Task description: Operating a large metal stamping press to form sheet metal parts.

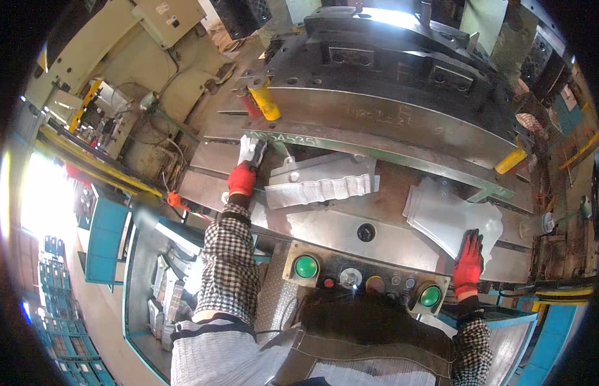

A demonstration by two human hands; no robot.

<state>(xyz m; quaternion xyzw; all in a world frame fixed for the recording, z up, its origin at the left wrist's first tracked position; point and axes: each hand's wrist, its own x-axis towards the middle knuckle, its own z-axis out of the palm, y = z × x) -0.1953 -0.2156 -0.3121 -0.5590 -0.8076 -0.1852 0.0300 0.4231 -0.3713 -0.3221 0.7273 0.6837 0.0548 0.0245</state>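
My left hand (243,178), in a red glove with dark fingers, reaches forward to the left part of the press bed. Its fingers are closed round a small pale object (249,149) whose kind I cannot make out. My right hand (468,262), gloved in red with dark fingertips, has its fingers stretched out along the near edge of a stack of flat sheet-metal blanks (451,215). Between the hands lies a grey metal plate (319,168) with holes, and a silvery ribbed strip (322,191) covers its near side.
Beyond the hands rises a heavy steel die (389,109) with yellow posts (266,101). A control panel (364,281) with two large green buttons is at the bed's front. A blue-edged bin (135,315) holding metal parts stands at left; another bin (505,341) is at right.
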